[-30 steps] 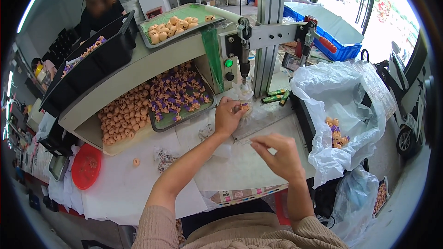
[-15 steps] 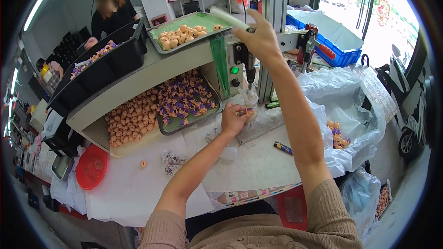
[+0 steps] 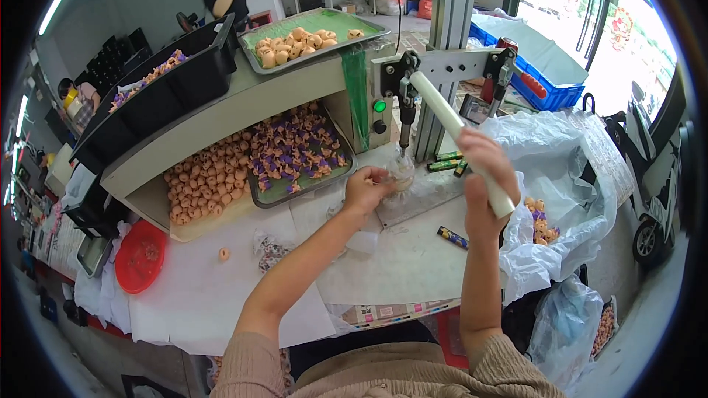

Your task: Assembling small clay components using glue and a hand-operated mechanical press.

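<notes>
My right hand [image 3: 487,177] is wrapped round the long white lever handle [image 3: 442,107] of a hand press [image 3: 405,96], which slants down toward me. Beneath the press's metal plunger [image 3: 405,136] stands a clear, wrapped-looking holder [image 3: 400,171] on a metal base plate [image 3: 420,203]. My left hand [image 3: 366,190] is closed at the left side of this holder, fingertips against it; whatever they pinch is hidden. Behind my left hand, a tray [image 3: 274,205] bears many small tan and purple figure pieces [image 3: 299,151], beside a heap of round tan heads [image 3: 203,188].
A green-lined tray of tan heads [image 3: 306,43] and a black bin [image 3: 158,107] stand on the shelf. At left is a red bowl [image 3: 140,258]. White plastic sheeting [image 3: 568,155] with finished-looking figures [image 3: 542,225] lies right. A dark cylinder [image 3: 452,236] lies near the base plate.
My right hand has swung the lever from upper left down toward me and right. The tan and purple piece at my left fingertips is now hidden. A person behind has shifted right.
</notes>
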Motion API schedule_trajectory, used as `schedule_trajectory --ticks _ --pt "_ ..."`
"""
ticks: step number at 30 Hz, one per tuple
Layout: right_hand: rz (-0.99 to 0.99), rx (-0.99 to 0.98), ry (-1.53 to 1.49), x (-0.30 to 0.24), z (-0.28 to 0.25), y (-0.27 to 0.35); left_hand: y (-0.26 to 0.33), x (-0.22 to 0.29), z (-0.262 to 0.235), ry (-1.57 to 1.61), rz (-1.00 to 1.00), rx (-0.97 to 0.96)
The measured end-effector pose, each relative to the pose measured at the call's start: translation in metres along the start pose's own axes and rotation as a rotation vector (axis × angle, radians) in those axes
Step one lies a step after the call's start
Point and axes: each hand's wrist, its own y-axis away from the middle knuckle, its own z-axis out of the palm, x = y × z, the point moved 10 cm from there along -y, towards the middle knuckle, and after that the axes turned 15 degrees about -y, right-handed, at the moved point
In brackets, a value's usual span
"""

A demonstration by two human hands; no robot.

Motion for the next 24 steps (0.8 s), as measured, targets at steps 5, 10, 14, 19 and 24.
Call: schedule_trajectory --ticks 5,10,14,19,24 --pt "0.379 0.063 0.249 0.042 -0.016 0.076 0.021 -0.048 -0.009 0.833 -0.399 -0.147" --pt "0.635 -0.317 0.394 0.110 0.041 0.184 0.075 -0.033 -0.039 1.093 -0.326 -0.119" --pt "0.858 -0.540 0.419 0.126 0.078 0.228 0.112 -0.037 -0.054 1.182 -0.301 -0.201" --pt "0.838 -0.482 0.334 0.121 0.100 0.229 0.155 -0.071 -0.075 1.398 -0.230 -0.393" --pt "1.096 -0.003 -0.066 0.120 0.091 0.257 0.179 -0.106 -0.096 1.286 -0.333 -0.216"
